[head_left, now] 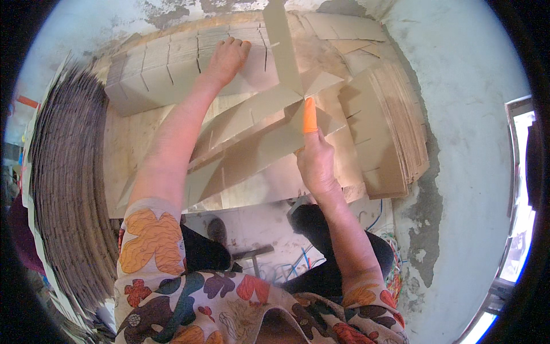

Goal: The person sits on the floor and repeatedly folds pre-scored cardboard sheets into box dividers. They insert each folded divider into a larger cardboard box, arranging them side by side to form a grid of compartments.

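Note:
My left hand (230, 60) reaches to the back of the table, its fingers curled over the top edges of a row of slotted cardboard strips (172, 69). Whether it grips one strip or several I cannot tell. An orange finger cover (310, 114) sits on one digit of my right hand (317, 160). That hand is closed on a cardboard divider (246, 123) of strips crossing one another, near where they meet; some of its fingers are hidden. One tall strip (282, 49) of the divider points toward the wall, and long strips slant down to the left.
A tall stack of flat cardboard (69, 172) stands along the left side. More slotted sheets (389, 126) are piled on the table's right, by the wall (470, 114). Loose flat pieces (344, 28) lie at the back right. Coloured straps (301, 261) lie on the floor below.

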Motion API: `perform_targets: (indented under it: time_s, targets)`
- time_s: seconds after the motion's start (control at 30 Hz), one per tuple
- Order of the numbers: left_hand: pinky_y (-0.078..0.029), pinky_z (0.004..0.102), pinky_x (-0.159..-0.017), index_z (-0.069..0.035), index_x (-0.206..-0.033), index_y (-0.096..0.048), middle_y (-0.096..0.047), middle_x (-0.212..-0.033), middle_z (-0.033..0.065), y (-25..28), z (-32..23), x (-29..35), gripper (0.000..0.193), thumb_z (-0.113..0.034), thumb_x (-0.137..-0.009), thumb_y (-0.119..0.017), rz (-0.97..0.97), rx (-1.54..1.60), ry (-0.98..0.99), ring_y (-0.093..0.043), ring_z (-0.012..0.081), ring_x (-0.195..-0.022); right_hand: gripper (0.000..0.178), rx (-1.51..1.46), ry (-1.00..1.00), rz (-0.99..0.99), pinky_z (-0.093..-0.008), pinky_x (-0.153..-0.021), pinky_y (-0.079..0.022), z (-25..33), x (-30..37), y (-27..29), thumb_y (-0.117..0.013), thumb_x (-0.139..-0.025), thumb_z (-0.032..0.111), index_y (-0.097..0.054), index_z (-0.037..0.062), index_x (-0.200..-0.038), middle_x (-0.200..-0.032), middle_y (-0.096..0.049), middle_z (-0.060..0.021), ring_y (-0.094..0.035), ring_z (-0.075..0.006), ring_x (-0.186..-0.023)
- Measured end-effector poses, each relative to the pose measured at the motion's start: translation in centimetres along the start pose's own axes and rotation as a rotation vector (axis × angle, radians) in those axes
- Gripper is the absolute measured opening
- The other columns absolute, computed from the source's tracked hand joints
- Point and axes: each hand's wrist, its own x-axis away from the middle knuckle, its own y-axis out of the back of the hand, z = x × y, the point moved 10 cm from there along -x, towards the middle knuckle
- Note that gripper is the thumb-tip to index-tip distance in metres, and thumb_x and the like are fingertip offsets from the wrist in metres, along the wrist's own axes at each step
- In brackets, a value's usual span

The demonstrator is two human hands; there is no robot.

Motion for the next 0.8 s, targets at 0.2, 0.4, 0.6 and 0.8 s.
perform_targets:
  time_s: [0.2, 0.4, 0.6, 0.8]
  targets:
    - [-0.050, 0.0405, -0.076, -0.004, -0.100, -0.063, -0.063, -0.092, 0.0136, 0.7, 1.1, 0.4, 0.025, -0.007, -0.075, -0.065, 0.044, 0.239, 0.015, -0.060, 0.0323, -0.089, 0.084, 0.028, -0.013, 0.017, -0.0440, -0.057, -0.053, 0.3, 0.2, 0.1, -0.051, -0.068, -0.011, -0.024, 0.0129, -0.144, -0.104, -0.056, -0.0238, -0.061, -0.0397, -0.068]
    - [-0.051, 0.0407, -0.072, -0.005, -0.090, -0.066, -0.064, -0.087, 0.0148, 3.9, 0.5, 0.8, 0.015, -0.007, -0.075, -0.065, 0.010, 0.332, 0.029, -0.062, 0.0326, -0.084, 0.084, 0.011, -0.029, 0.057, -0.0452, -0.057, -0.053, 0.5, 0.7, 0.3, -0.052, -0.067, -0.011, -0.024, 0.0110, -0.143, -0.107, -0.055, -0.0245, -0.061, -0.0405, -0.069]
    - [-0.049, 0.0428, -0.069, -0.004, -0.085, -0.063, -0.062, -0.082, 0.0157, 6.1, -0.6, 1.4, 0.011, -0.007, -0.075, -0.064, -0.088, 0.346, -0.011, -0.061, 0.0344, -0.081, 0.084, 0.040, -0.033, 0.074, -0.0455, -0.058, -0.053, 1.0, 0.9, 0.9, -0.054, -0.067, -0.011, -0.023, 0.0078, -0.143, -0.105, -0.055, -0.0254, -0.062, -0.0403, -0.071]
    - [-0.047, 0.0441, -0.067, -0.001, -0.077, -0.058, -0.060, -0.076, 0.0166, 8.7, -1.4, 2.6, 0.009, -0.007, -0.074, -0.063, -0.220, 0.434, -0.088, -0.059, 0.0368, -0.077, 0.081, 0.090, -0.016, 0.102, -0.0457, -0.056, -0.052, 1.5, 0.8, 1.5, -0.055, -0.069, -0.009, -0.023, 0.0029, -0.142, -0.101, -0.056, -0.0262, -0.062, -0.0399, -0.068]
